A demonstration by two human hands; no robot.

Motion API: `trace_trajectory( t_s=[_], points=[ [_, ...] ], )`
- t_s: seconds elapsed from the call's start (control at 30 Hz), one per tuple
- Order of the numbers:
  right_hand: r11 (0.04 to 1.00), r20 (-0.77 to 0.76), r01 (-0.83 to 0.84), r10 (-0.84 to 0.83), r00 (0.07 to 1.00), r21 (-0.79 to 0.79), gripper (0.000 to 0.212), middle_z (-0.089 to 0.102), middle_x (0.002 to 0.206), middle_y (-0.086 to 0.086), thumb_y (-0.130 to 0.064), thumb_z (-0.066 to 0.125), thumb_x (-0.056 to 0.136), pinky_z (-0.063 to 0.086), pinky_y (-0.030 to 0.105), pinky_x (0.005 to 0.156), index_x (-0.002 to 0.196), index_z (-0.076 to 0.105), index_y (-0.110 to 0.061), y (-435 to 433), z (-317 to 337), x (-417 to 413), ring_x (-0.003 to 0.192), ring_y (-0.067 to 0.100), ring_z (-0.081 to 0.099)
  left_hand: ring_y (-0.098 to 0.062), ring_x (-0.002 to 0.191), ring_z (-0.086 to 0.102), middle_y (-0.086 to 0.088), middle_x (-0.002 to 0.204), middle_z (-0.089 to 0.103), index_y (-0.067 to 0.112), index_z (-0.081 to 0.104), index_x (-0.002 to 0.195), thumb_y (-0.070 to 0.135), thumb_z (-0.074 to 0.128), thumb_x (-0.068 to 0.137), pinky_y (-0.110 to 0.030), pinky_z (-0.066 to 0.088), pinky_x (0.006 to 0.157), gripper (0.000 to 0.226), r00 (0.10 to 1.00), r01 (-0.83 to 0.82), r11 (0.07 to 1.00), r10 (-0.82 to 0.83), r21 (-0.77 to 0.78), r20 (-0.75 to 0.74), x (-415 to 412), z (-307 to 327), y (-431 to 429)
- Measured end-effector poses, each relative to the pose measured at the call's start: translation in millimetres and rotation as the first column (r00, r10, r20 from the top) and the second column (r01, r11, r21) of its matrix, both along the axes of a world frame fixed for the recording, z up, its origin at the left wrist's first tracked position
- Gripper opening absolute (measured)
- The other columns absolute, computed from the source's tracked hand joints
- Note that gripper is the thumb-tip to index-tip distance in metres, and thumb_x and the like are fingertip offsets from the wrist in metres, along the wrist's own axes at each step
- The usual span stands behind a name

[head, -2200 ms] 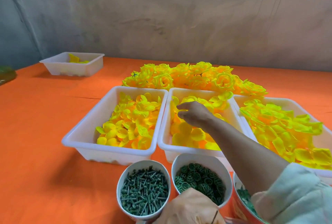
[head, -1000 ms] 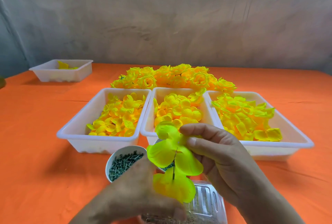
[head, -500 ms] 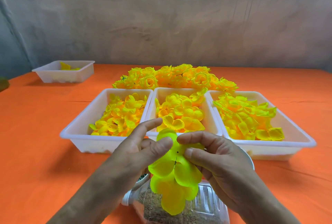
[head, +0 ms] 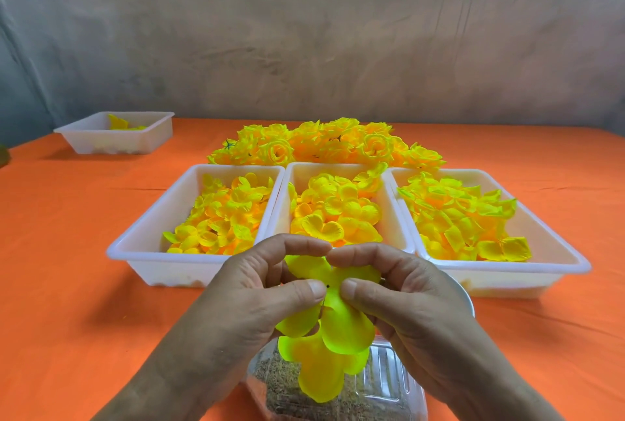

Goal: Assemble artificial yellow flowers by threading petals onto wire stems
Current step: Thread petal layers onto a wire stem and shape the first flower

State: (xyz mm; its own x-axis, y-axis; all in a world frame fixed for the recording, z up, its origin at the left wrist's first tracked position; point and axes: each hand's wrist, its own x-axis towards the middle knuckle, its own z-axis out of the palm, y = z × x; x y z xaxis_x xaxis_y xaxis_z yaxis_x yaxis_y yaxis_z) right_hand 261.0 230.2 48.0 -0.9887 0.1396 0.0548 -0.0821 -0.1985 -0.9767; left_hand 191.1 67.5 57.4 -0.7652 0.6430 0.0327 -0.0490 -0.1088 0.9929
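Note:
A stack of yellow-green petal pieces [head: 338,329] hangs in front of me over the table's near edge. My left hand [head: 257,295] pinches its top from the left with thumb and forefinger. My right hand [head: 395,292] pinches it from the right the same way. A dark stem tip [head: 327,285] pokes through the petal between my two thumbs; the rest of the stem is hidden. Behind my hands stand three white trays of loose yellow petals: left tray [head: 148,234], middle tray [head: 338,168], right tray [head: 554,245]. Finished yellow flowers [head: 324,141] lie heaped beyond them.
A clear plastic box [head: 382,383] with brownish grains sits under the petals. A white cup's rim [head: 463,295] shows beside my right hand. Another white tray [head: 115,133] with a few petals stands far left. An orange cloth [head: 67,251] covers the table; a grey wall rises behind.
My right hand came back from the middle tray with a petal piece. Both hands rose and closed together on the petal stack, and the green-parts cups dropped out of sight behind them.

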Motion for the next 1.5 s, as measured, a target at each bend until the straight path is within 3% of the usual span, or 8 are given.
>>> trace_trajectory(
  t_s=[0.2, 0.43, 0.6, 0.7, 0.97, 1.1, 1.27, 1.5],
  points=[
    [0.998, -0.031, -0.055, 0.054, 0.998, -0.032, 0.027, 0.075, 0.09, 0.01, -0.007, 0.066, 0.07, 0.055, 0.027, 0.065, 0.092, 0.076, -0.018, 0.9, 0.5, 1.9, 0.076, 0.02, 0.069, -0.02, 0.065, 0.067, -0.009, 0.072, 0.066, 0.025, 0.077, 0.093, 0.011, 0.072, 0.064, -0.027, 0.055, 0.059, 0.032, 1.0, -0.006, 1.0, 0.006, 0.003, -0.004, 1.6, -0.1, 0.1],
    [0.998, -0.024, -0.054, 0.053, 0.998, -0.034, 0.027, 0.074, 0.095, 0.017, -0.006, 0.068, 0.069, 0.059, 0.038, 0.075, 0.092, 0.076, -0.016, 2.0, -2.8, 2.1, 0.082, 0.027, 0.069, -0.031, 0.079, 0.067, -0.032, 0.096, 0.066, 0.023, 0.077, 0.096, 0.011, 0.071, 0.064, -0.038, 0.058, 0.07, 0.035, 1.0, -0.014, 0.999, 0.015, -0.03, 0.017, 5.0, 0.8, 1.1],
    [0.997, -0.057, -0.074, 0.072, 0.996, -0.037, 0.028, 0.075, 0.091, 0.015, -0.003, 0.066, 0.07, 0.057, 0.031, 0.067, 0.093, 0.076, -0.016, 1.9, -2.2, 2.6, 0.077, 0.023, 0.07, -0.036, 0.084, 0.064, -0.036, 0.106, 0.063, 0.018, 0.076, 0.101, 0.01, 0.071, 0.064, -0.047, 0.054, 0.078, 0.039, 1.0, -0.027, 0.999, 0.027, -0.038, 0.008, 5.8, 3.1, 1.2],
    [0.996, -0.06, -0.08, 0.078, 0.995, -0.041, 0.029, 0.073, 0.103, 0.018, -0.001, 0.065, 0.071, 0.058, 0.037, 0.076, 0.097, 0.074, -0.01, 1.8, -2.8, 1.6, 0.087, 0.028, 0.07, -0.039, 0.086, 0.062, -0.038, 0.109, 0.061, 0.018, 0.076, 0.103, 0.011, 0.07, 0.065, -0.049, 0.052, 0.079, 0.039, 1.0, -0.019, 0.999, 0.019, -0.051, -0.005, 6.0, 1.5, 1.1],
    [0.995, -0.014, -0.093, 0.092, 0.996, -0.032, 0.034, 0.071, 0.106, 0.023, -0.001, 0.065, 0.073, 0.056, 0.046, 0.084, 0.106, 0.072, -0.006, 3.6, -7.9, 0.8, 0.096, 0.041, 0.067, -0.035, 0.076, 0.065, -0.027, 0.094, 0.069, 0.024, 0.077, 0.099, 0.013, 0.071, 0.064, -0.042, 0.055, 0.069, 0.037, 1.0, -0.016, 0.996, 0.015, -0.085, -0.01, 2.6, -7.9, 2.2],
    [0.997, 0.042, -0.082, 0.081, 0.996, 0.009, 0.031, 0.074, 0.09, 0.013, -0.007, 0.066, 0.069, 0.054, 0.029, 0.07, 0.096, 0.076, -0.021, 3.6, -11.0, 2.3, 0.08, 0.024, 0.067, -0.023, 0.062, 0.064, -0.012, 0.073, 0.065, 0.024, 0.077, 0.096, 0.013, 0.071, 0.062, -0.035, 0.056, 0.06, 0.037, 0.999, -0.032, 0.99, 0.036, -0.137, 0.024, 0.8, -14.7, 2.9],
    [0.996, 0.103, -0.051, 0.044, 0.994, 0.067, 0.028, 0.067, 0.093, 0.024, -0.017, 0.07, 0.069, 0.043, 0.044, 0.076, 0.096, 0.076, -0.019, 2.3, -15.5, 3.0, 0.08, 0.03, 0.055, -0.019, 0.062, 0.066, -0.008, 0.073, 0.069, 0.025, 0.077, 0.094, 0.012, 0.071, 0.062, -0.031, 0.055, 0.058, 0.035, 0.997, -0.017, 0.98, 0.032, -0.198, 0.072, 1.2, -22.3, 2.9],
    [0.983, 0.12, -0.043, 0.021, 0.993, 0.181, 0.03, 0.071, 0.092, 0.024, -0.015, 0.07, 0.065, 0.051, 0.032, 0.073, 0.095, 0.076, -0.021, 3.7, -19.4, 1.7, 0.075, 0.02, 0.063, -0.014, 0.061, 0.069, 0.0, 0.068, 0.069, 0.032, 0.076, 0.088, 0.007, 0.069, 0.084, -0.027, 0.055, 0.055, 0.026, 0.994, -0.062, 0.956, 0.084, -0.286, 0.065, 0.7, -22.9, 4.3]
  ],
)
